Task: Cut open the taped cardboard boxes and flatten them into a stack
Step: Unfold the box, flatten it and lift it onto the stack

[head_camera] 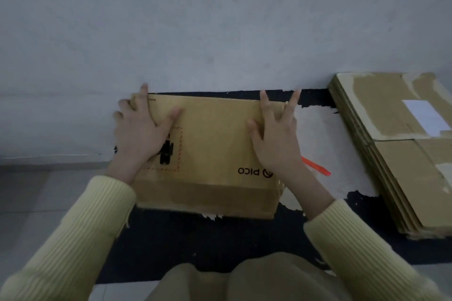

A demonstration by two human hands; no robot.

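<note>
PICO cardboard box (215,144) on the floor's black mat (195,239). Left hand (139,129) and right hand (276,139) press on its top, fingers splayed, released. Orange cutter (318,168) lies just right of the box; flattened-box stack (396,154) farther right.

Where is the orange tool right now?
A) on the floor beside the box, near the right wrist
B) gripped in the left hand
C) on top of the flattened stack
A: the orange tool lies on the floor right of the box, partly behind the right hand; the left hand rests on the box.
</note>
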